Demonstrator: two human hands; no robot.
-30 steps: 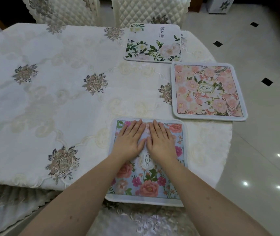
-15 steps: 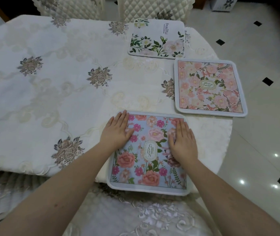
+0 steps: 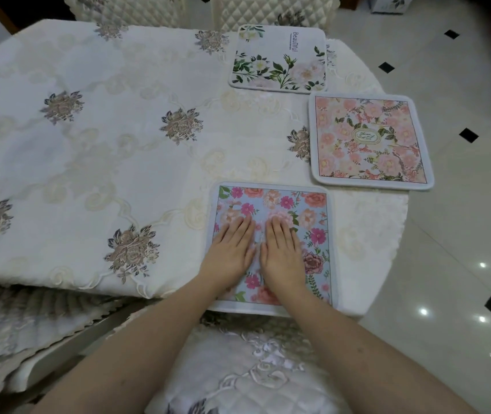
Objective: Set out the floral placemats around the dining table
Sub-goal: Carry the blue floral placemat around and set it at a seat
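Observation:
Three floral placemats lie along the right side of the dining table [image 3: 104, 162]. The blue placemat with pink roses [image 3: 280, 204] sits at the near edge. My left hand [image 3: 232, 249] and my right hand [image 3: 281, 249] rest flat on its middle, side by side, palms down, fingers together, hiding its centre label. A pink placemat [image 3: 368, 141] lies beyond it at the right edge. Further back lies a white placemat with green leaves [image 3: 280, 59].
A cream embroidered cloth covers the table. A padded chair seat [image 3: 238, 375] is right below me, and two quilted chair backs [image 3: 262, 10] stand at the far side. Glossy tiled floor [image 3: 462, 234] lies to the right.
Half a second ago my hands were spread to the blue placemat's left and right sides; they have slid back together at its middle. The view has shifted slightly.

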